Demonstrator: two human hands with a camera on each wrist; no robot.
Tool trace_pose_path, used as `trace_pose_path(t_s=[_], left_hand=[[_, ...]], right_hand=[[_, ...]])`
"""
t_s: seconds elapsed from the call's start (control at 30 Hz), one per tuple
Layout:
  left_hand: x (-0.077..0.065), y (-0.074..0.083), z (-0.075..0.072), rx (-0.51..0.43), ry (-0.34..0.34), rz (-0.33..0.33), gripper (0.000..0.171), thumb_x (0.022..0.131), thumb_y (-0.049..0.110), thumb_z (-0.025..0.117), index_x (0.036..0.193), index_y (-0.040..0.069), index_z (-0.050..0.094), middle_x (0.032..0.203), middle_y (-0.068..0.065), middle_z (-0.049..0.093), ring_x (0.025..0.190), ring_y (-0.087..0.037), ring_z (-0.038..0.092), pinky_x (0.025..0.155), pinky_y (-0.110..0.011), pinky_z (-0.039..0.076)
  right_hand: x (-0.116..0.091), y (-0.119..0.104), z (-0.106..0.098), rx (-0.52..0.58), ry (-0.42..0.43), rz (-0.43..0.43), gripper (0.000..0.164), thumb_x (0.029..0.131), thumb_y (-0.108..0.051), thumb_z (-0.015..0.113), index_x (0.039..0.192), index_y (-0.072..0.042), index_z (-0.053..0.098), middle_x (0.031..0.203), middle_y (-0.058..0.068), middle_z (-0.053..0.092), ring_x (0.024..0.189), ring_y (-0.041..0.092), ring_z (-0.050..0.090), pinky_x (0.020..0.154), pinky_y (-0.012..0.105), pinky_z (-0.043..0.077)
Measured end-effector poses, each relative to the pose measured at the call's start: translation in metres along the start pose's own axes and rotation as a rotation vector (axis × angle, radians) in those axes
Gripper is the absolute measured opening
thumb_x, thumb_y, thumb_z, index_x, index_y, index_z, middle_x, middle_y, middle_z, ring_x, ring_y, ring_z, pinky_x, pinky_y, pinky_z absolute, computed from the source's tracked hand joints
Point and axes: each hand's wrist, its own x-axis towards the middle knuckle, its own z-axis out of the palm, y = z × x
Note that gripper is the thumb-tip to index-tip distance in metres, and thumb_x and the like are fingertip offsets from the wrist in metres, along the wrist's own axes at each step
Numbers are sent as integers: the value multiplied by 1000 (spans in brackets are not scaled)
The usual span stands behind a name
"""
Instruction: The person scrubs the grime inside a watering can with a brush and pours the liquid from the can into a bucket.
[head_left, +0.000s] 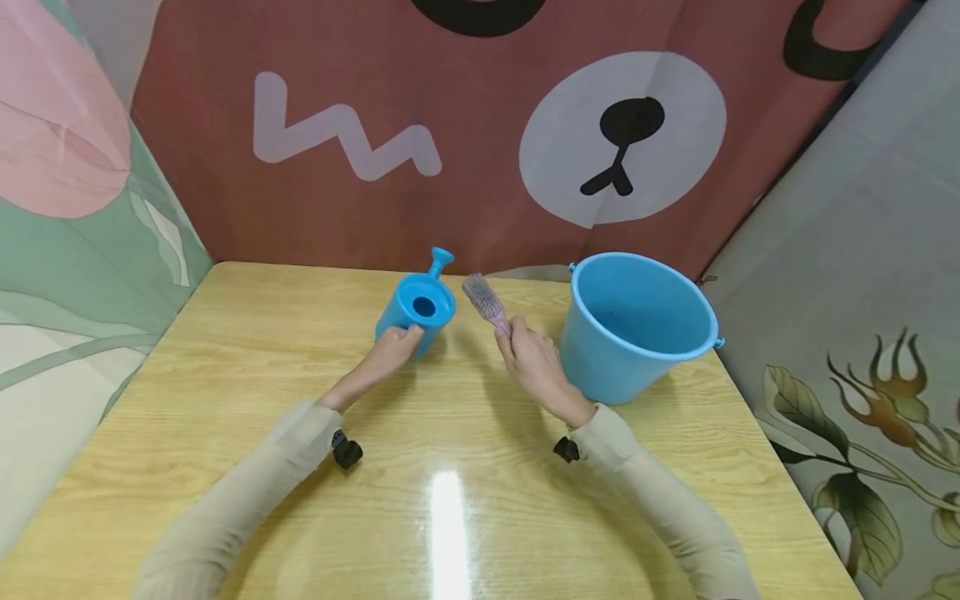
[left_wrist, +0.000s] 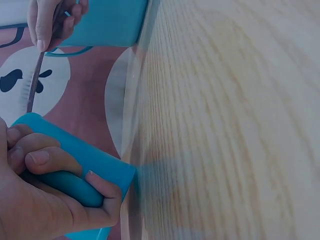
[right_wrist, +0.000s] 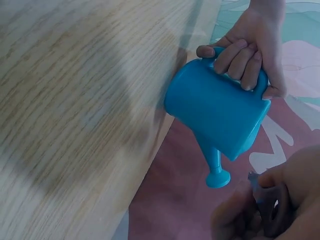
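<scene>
A blue watering can stands at the back middle of the table, its spout pointing away. My left hand grips its handle; in the right wrist view the fingers of the left hand curl through the handle of the watering can. A pinkish hairbrush is held by its handle in my right hand, bristle end raised toward the can. In the left wrist view the hairbrush is apart from my left hand. Just right of my right hand stands a blue bucket.
The wooden table ends at a reddish-brown cloth with a bear-face print. A flowered cloth hangs along the right side, a green and pink one along the left. Small black devices are strapped at both wrists.
</scene>
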Motion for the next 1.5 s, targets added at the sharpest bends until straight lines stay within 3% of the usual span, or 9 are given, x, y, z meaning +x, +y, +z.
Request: trace_pose_path(t_s=[0.23,0.37,0.57,0.77,0.9,1.03,1.27,1.5], left_hand=[[0,1,2,16,18,9,48,102,29,34,57,13,36,49,6,30,46,-11,23,48,-26,26],[0,1,2,16,13,4,48,102,29,34,56,13,37,49,7,30,46,-11,23,48,-26,27],[0,2,2,-3,11,-10,48,102,30,35,57,13,37,49,7,30,46,-12,23,48,-27,27],[1,-1,3,15,21,0,48,102,29,34,56,13,36,50,6,29,46,-12,23,48,-26,26],[1,-1,2,5,27,-10,48,101,31,35,56,14,36,50,6,29,46,-13,22,49,-27,26],[0,0,2,6,27,0,49,102,32,34,56,14,37,50,6,29,46,-13,23,49,-27,26],[-1,0,2,15,45,20,49,101,30,34,55,14,36,48,6,30,46,-12,23,49,-27,26],[0,0,6,-58,126,28,48,100,19,35,52,14,38,46,7,33,44,-11,27,48,-25,27]], right_hand=[[-2,4,5,-24,99,-120,24,100,-11,54,81,4,53,76,11,38,69,28,38,63,42,36],[-2,5,4,-62,125,-132,25,98,-12,60,78,4,56,76,10,36,70,29,37,65,41,34],[-3,4,0,-42,9,-41,25,98,-18,62,88,4,65,77,11,47,67,25,45,59,39,42],[-4,6,-2,-66,-76,81,27,98,-26,61,81,-5,61,78,9,50,59,23,49,51,38,43],[-2,7,-3,-75,-123,93,28,97,-26,62,75,-8,58,71,6,52,55,21,52,48,36,42],[1,9,-4,-69,-232,116,23,96,-25,62,80,-8,60,64,1,56,49,15,54,45,33,43],[3,13,-4,-54,-365,191,24,95,-26,63,78,-9,62,65,-1,60,51,14,56,48,30,44],[3,19,0,2,-457,216,33,98,-22,60,66,-13,63,50,-5,57,45,13,56,46,27,42]])
